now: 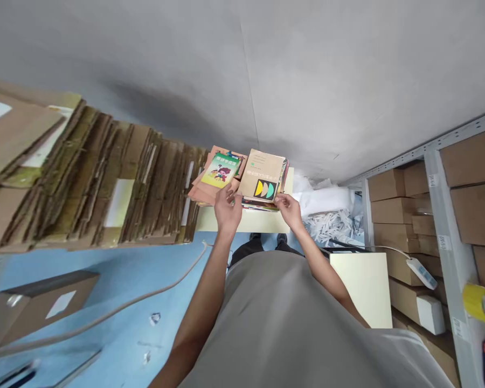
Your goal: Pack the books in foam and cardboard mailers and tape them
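A pile of thin books lies on a pale yellow table (250, 221) against the grey wall. On top is a tan book (262, 175) with yellow, green and teal shapes on its cover. My left hand (227, 207) grips its near left edge, fingers curled. My right hand (290, 209) pinches its near right corner. Beside it to the left lies a green-covered book (220, 170) on several pinkish-brown ones.
A big stack of flattened cardboard boxes (84, 183) fills the left. Metal shelving (440, 215) with brown cartons stands at the right, with a yellow tape roll (482, 304). White packing paper (331, 215) lies behind a second pale table (364, 285). The floor is blue with a cable (117, 310) and a closed carton (36, 304).
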`<state>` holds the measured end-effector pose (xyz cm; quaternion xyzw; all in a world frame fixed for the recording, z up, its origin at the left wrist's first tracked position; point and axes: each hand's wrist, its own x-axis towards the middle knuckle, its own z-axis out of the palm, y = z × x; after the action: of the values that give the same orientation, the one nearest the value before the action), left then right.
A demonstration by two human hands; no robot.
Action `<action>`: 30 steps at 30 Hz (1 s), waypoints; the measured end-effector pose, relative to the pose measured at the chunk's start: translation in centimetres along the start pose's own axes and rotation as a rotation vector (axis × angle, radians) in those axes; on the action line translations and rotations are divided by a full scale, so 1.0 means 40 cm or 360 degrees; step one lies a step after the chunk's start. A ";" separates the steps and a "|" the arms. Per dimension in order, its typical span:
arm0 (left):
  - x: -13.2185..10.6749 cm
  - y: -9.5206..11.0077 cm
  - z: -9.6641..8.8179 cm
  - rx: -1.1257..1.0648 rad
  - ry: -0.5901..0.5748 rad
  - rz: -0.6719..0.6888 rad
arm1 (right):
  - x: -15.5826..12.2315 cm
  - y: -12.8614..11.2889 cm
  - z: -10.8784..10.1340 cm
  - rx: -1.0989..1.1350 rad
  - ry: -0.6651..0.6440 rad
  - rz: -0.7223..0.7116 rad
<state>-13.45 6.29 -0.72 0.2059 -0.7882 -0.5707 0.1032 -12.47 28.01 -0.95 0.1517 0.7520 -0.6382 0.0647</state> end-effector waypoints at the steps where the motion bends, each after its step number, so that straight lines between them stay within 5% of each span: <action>1: 0.028 -0.001 0.008 0.0084 -0.0067 0.0058 | 0.007 -0.004 0.009 -0.0080 0.0053 0.0022; 6: 0.097 0.016 0.007 0.0430 -0.0488 0.0269 | 0.002 -0.024 0.035 -0.0341 0.0247 0.0087; 10: 0.083 0.020 -0.026 0.0386 -0.0471 0.0330 | -0.044 -0.025 0.055 -0.0329 0.0375 0.0035; 14: 0.047 0.000 -0.057 0.0178 -0.0477 0.0238 | -0.103 -0.016 0.090 0.0029 0.0556 0.0201; 19: -0.011 -0.021 -0.080 -0.0088 -0.0702 0.0033 | -0.165 -0.020 0.121 0.0565 0.0704 0.0422; 23: -0.095 -0.020 -0.086 -0.0286 -0.0890 -0.0073 | -0.242 -0.028 0.095 0.0752 0.0689 0.0560; 27: -0.190 -0.035 -0.068 -0.0374 -0.1293 -0.0172 | -0.375 -0.024 0.028 0.0777 0.1049 0.0507; 30: -0.241 -0.042 -0.038 -0.0283 -0.1513 -0.0013 | -0.496 -0.013 -0.027 0.0547 0.1362 0.0443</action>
<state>-3.87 8.82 -1.10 -0.0843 -0.6955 -0.6671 -0.2533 6.24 26.12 5.50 0.5084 0.5672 -0.6188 -0.1918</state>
